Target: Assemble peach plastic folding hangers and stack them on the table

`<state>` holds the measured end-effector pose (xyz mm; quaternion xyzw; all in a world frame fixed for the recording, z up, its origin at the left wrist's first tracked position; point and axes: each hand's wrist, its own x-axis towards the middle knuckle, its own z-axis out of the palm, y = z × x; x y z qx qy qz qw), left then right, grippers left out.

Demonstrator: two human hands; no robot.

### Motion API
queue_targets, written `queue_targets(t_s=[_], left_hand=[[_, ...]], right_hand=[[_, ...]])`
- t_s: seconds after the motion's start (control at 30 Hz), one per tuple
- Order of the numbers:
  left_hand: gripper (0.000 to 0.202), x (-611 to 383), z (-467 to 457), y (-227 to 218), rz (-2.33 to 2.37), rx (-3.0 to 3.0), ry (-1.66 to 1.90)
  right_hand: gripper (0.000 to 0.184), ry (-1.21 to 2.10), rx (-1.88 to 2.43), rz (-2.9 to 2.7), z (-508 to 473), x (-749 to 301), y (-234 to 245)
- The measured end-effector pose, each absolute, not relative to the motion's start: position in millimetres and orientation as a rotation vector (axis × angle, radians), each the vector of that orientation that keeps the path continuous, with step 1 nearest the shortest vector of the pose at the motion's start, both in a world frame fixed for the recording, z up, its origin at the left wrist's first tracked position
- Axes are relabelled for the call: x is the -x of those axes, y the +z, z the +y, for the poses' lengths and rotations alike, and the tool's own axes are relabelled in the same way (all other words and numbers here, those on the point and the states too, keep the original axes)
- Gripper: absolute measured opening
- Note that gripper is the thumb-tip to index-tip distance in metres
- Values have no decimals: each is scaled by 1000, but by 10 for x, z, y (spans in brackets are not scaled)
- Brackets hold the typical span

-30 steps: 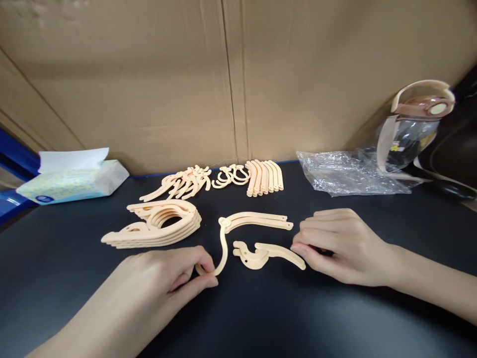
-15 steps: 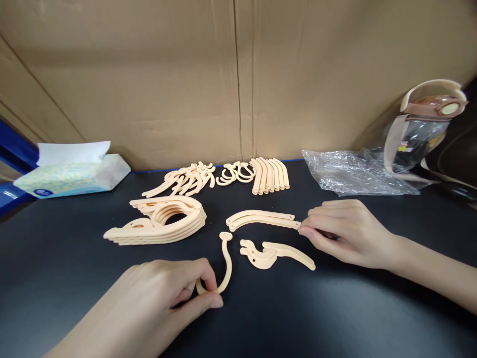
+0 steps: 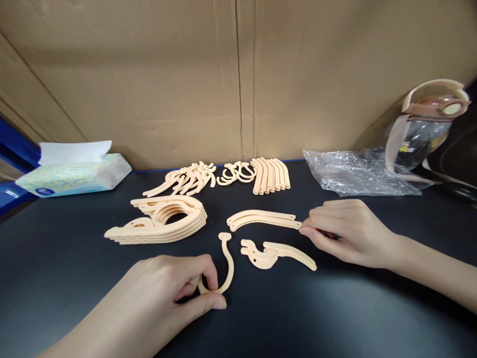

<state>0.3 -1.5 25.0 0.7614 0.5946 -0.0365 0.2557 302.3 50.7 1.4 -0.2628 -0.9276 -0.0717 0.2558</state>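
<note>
My left hand (image 3: pixel 171 293) pinches a cream plastic hanger hook (image 3: pixel 230 263) by its curved end between thumb and fingers. The hook's flat round end points away from me. My right hand (image 3: pixel 343 231) is closed, its fingertips at the right end of the nearer of two curved hanger arms (image 3: pixel 264 223) lying side by side. Between the hands, a partly joined hanger piece (image 3: pixel 266 254) rests on the table, its curved arm reaching right. My left fingers partly hide the hook's bend.
Left of centre lies a stack of folded hangers (image 3: pixel 160 233). Farther back are a heap of small parts (image 3: pixel 190 179), several hooks (image 3: pixel 236 172) and a row of curved arms (image 3: pixel 270 176). A tissue pack (image 3: pixel 74 174) stands left; a plastic bag (image 3: pixel 357 171) and bottle (image 3: pixel 421 134) right.
My left hand has shifted very slightly right with the hook. My right hand stays at the end of the curved arm. The other parts look unmoved.
</note>
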Motion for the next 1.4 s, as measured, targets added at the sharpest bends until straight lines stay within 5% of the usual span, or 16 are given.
queue_targets(t_s=[0.3, 0.7, 0.9, 1.4], left_hand=[[42, 60, -35, 220, 1649, -2178, 195], [26, 233, 103, 147, 1398, -2854, 471], [29, 149, -17, 188, 1305, -2688, 463], [57, 41, -28, 234, 1278, -1673, 986]], right_hand=[[30, -224, 705, -2521, 504, -3034, 9], [27, -229, 685, -2522, 517, -3037, 4], [12, -265, 655, -2539, 490, -3026, 48], [22, -507, 321, -2716, 657, -2171, 355]])
